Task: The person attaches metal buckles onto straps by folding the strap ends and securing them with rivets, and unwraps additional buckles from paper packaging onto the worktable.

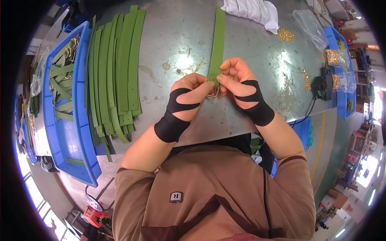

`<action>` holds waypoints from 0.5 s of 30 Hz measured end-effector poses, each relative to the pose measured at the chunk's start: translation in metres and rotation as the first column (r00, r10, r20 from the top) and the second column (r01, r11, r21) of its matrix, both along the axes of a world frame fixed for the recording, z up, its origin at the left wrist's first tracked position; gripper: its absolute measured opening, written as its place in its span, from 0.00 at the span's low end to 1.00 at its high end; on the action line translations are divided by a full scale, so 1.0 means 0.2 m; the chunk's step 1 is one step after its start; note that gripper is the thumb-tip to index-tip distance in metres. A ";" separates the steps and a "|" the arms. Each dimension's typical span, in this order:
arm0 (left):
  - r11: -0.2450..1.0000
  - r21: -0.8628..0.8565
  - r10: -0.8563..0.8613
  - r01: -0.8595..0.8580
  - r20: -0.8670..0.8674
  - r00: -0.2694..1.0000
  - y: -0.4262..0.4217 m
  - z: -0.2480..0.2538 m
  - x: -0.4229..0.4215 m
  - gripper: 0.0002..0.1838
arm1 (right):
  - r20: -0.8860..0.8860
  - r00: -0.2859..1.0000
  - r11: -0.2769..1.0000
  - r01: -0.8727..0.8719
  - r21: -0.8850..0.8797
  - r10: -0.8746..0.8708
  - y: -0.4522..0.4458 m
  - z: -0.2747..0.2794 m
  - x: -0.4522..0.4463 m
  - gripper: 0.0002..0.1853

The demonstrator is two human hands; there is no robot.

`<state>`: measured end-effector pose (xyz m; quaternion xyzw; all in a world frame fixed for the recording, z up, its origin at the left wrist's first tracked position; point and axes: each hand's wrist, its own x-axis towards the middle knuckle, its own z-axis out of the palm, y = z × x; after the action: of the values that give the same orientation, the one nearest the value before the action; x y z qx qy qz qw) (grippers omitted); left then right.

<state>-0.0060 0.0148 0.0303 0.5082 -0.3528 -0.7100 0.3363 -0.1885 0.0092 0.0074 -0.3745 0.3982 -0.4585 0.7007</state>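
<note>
the left hand (192, 93) and the right hand (238, 78) are together over the worktop (173, 44), each with thumb and fingers closed in a pinch on the near end of a green strap (218, 42). the strap lies on the worktop, its length running away from the person, between the hands at its near end. a metal loop (213, 96) shows at that end, just below the fingertips; its fastening is partly hidden. both wrists carry black wrist wraps (172, 125). to the left, a row of green straps (120, 68) lies side by side and overlapping, just beside a blue tray (83, 100) holding further straps with metal fittings. at the far side, white packets (251, 15) touch or nearly touch a pile of small gold pieces (285, 35). a smaller scatter of gold pieces (306, 80) lies to the right, near a black device (322, 85) with a cable.
</note>
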 end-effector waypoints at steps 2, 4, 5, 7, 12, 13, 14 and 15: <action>1.000 0.012 -0.007 0.007 -0.005 1.000 -0.01 0.00 0.01 0.10 | 0.002 1.000 1.000 -0.004 0.005 0.004 -0.01 -0.01 0.00 0.13; 1.000 0.024 -0.015 0.015 -0.010 1.000 -0.01 -0.01 0.01 0.10 | 0.004 1.000 1.000 -0.007 0.008 0.007 -0.01 0.00 0.00 0.13; 1.000 0.026 -0.011 0.011 -0.009 1.000 -0.01 -0.01 0.01 0.10 | 0.007 1.000 1.000 -0.009 0.020 0.009 -0.01 0.02 0.00 0.13; 1.000 0.025 -0.009 0.009 -0.008 1.000 -0.01 -0.01 0.01 0.09 | 0.010 1.000 1.000 -0.008 0.029 0.008 -0.01 0.03 0.00 0.13; 0.999 -0.030 0.026 -0.027 -0.044 0.999 0.01 -0.03 -0.01 0.09 | -0.046 0.999 1.000 -0.017 -0.003 0.017 0.00 0.03 0.00 0.09; 0.999 -0.030 0.023 -0.024 -0.042 0.999 0.01 -0.03 -0.01 0.09 | -0.044 0.999 1.000 -0.014 -0.002 0.014 0.00 0.03 0.00 0.09; 0.999 -0.046 0.011 -0.013 -0.029 1.000 0.01 -0.03 -0.01 0.08 | -0.040 0.999 1.000 -0.007 -0.005 0.006 0.01 0.02 0.00 0.08; 0.998 -0.064 0.001 -0.002 -0.017 1.000 0.02 -0.04 -0.01 0.07 | -0.036 0.999 1.000 0.000 -0.009 0.000 0.01 0.02 0.01 0.08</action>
<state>-0.0074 0.0179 0.0232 0.4915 -0.3722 -0.7024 0.3556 -0.1873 0.0107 0.0114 -0.3860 0.4085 -0.4536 0.6917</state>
